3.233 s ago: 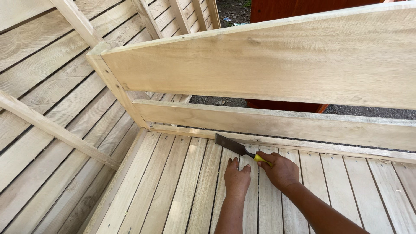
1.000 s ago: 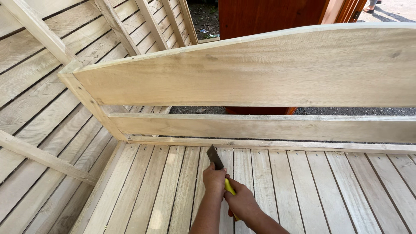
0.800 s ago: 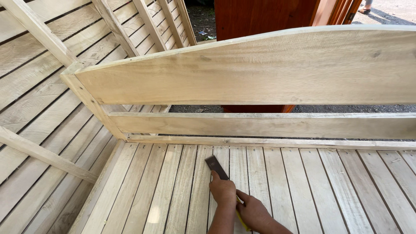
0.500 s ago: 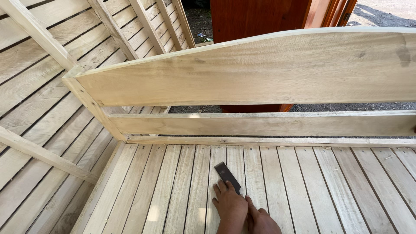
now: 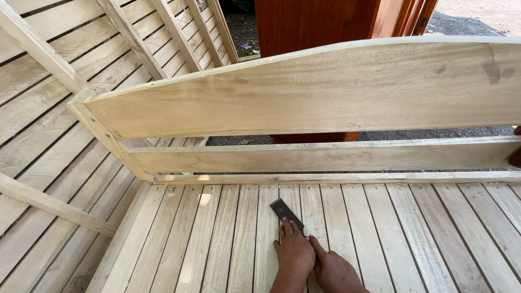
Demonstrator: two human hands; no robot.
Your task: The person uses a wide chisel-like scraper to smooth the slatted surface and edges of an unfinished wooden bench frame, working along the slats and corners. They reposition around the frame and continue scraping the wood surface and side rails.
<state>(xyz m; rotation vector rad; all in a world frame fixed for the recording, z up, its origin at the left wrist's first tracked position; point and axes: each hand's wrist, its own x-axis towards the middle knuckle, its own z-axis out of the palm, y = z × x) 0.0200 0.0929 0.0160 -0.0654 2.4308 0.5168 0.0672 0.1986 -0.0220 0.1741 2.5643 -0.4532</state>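
Pale slatted wooden deck [image 5: 412,233], dark flat scraper blade [image 5: 286,212] on it
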